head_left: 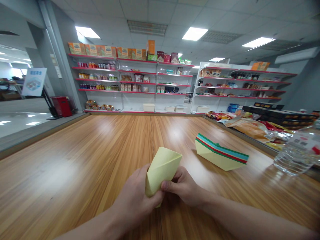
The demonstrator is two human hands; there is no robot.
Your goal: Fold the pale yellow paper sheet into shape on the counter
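Both hands hold a folded piece of pale yellow paper (163, 166) above the near middle of the table. My left hand (136, 191) is wrapped round its left side and lower edge, fingers mostly hidden behind the paper. At the lower right, my right hand (186, 186) pinches the paper, its thumb pressed on the front; the other fingers are behind. A folded paper boat (221, 156) stands on the table to the right, yellow below with green, blue, white and red stripes along its top edge. Neither hand touches the boat.
A clear plastic bottle (291, 156) is at the table's right edge. Beyond that edge lie snack bags (252, 128) and stacked black boxes (277, 115). The wooden table (100, 150) reaches forward toward shelves of goods (136, 75). A red box (61, 106) stands on the floor at left.
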